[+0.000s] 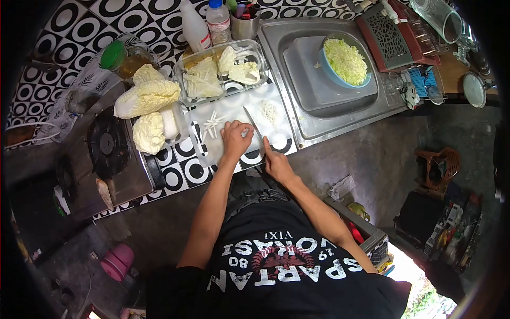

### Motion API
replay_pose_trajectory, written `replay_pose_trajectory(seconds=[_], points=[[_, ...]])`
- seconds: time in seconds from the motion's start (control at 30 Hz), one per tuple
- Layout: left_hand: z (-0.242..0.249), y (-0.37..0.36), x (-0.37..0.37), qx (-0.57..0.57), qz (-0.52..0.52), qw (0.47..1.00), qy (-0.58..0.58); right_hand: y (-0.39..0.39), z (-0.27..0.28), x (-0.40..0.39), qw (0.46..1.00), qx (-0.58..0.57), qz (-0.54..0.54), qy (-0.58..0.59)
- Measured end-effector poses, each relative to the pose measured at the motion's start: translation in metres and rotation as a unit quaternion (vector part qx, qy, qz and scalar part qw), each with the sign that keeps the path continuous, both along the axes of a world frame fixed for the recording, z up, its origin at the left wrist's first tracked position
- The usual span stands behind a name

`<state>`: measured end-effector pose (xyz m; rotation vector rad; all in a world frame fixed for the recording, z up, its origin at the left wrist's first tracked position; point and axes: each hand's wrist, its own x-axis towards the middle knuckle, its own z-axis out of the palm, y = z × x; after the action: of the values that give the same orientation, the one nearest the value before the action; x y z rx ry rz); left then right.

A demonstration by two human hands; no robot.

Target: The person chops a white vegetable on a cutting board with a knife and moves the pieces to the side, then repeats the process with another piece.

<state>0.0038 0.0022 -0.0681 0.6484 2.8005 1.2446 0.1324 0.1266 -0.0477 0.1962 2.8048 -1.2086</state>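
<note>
My right hand [279, 166] grips the handle of a kitchen knife [254, 121], its blade pointing away from me over a translucent white cutting board [207, 155]. Close to the blade's left side, my left hand [237, 137] rests on the board with curled fingers; what lies under them is mostly hidden. Thin white vegetable strips [212, 125] lie to the left of that hand. Right of the blade is a small heap of finely diced white vegetable [269, 112].
Behind the board stands a clear divided container [181, 91] with cabbage leaves. Napa cabbages [147, 101] sit at left beside the gas stove [109, 141]. A blue bowl [333, 74] of shredded cabbage stands on the steel sink [297, 119] at right. Bottles [218, 24] line the back.
</note>
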Motion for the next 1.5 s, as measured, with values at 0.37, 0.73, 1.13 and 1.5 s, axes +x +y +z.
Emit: replay_pose_trajectory(seconds=[0.37, 0.73, 1.13, 1.5], points=[[-0.008, -0.002, 0.000, 0.013, 0.002, 1.000, -0.009, 0.004, 0.030, -0.039, 0.998, 0.021, 0.017, -0.055], [-0.008, -0.003, 0.002, 0.028, -0.001, 0.999, -0.030, -0.007, 0.003, -0.023, 0.998, 0.054, 0.005, -0.043], [0.021, -0.045, 0.010, -0.057, -0.015, 0.998, 0.030, 0.003, 0.033, -0.017, 0.999, -0.041, -0.015, 0.009], [0.024, -0.086, -0.032, -0.082, 0.052, 0.994, 0.053, 0.011, 0.014, 0.017, 0.999, -0.009, -0.048, -0.002]])
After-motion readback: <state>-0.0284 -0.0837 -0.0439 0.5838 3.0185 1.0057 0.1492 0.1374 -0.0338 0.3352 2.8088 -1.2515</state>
